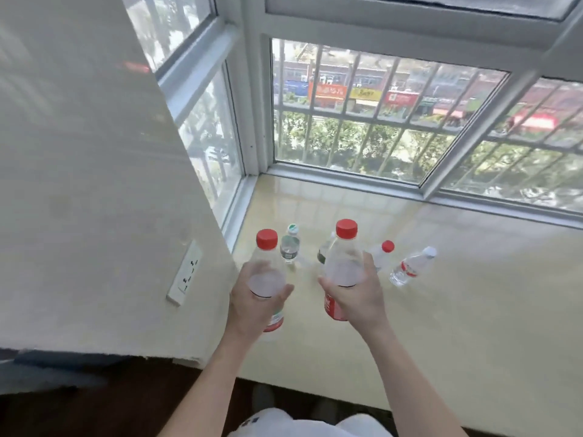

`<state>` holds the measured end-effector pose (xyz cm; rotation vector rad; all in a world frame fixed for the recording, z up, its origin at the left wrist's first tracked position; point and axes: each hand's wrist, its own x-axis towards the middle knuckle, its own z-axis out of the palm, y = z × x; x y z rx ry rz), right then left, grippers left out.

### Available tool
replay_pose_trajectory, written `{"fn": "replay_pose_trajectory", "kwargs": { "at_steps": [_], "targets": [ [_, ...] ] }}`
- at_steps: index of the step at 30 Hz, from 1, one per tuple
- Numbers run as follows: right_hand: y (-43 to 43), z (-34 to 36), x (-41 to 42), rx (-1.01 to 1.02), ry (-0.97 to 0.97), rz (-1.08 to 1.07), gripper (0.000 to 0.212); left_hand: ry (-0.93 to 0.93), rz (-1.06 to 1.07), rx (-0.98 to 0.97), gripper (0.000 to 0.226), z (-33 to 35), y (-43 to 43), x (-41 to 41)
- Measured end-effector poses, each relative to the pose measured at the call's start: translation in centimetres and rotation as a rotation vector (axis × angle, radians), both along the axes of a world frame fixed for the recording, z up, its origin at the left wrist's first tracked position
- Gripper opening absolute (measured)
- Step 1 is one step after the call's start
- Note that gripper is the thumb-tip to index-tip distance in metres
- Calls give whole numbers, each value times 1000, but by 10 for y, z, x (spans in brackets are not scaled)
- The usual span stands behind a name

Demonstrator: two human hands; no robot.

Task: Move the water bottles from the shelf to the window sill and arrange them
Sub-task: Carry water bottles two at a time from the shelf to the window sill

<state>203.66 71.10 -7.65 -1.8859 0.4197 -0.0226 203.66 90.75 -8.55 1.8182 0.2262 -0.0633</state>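
Note:
My left hand point(252, 302) grips a clear red-capped water bottle point(267, 263) by its body, upright above the window sill point(457, 310). My right hand point(358, 298) grips a second, slightly larger red-capped bottle point(344, 257) with a red label, also upright. Behind them on the sill stand a small green-capped bottle point(291, 244), a dark-labelled bottle point(325, 252) mostly hidden by the right-hand bottle, a small red-capped bottle point(382, 253) and a white-capped bottle point(411, 268) with a red label.
A white wall point(79, 184) with a power socket point(185, 272) borders the sill on the left. Barred windows point(362, 121) close off the sill's back and left corner. The sill's front edge runs below my forearms, with dark floor beneath.

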Motion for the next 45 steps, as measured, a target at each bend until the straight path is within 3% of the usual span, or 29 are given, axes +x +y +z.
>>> {"fn": "replay_pose_trajectory", "kwargs": {
  "at_steps": [5,11,19,25,33,39,45],
  "targets": [
    [-27,-20,-9,32,14,-136,61,13,-85,-44,49,-14,-22,14],
    [-43,-73,-6,-21,62,-115,75,99,-159,-66,60,-66,-24,30],
    [-45,-179,2,28,174,-57,46,168,-207,-72,65,-175,-13,50],
    [-40,-253,29,-64,99,-39,58,143,-189,-71,59,-242,-13,79],
    [-27,-286,68,-153,-104,-110,81,50,-233,-65,59,-272,-16,105],
    [-24,-296,64,-135,-117,-127,83,-55,-292,40,64,-280,-15,104],
    [-34,-309,52,-98,-22,-53,68,-64,-255,153,71,-290,-5,93]
  ]
}}
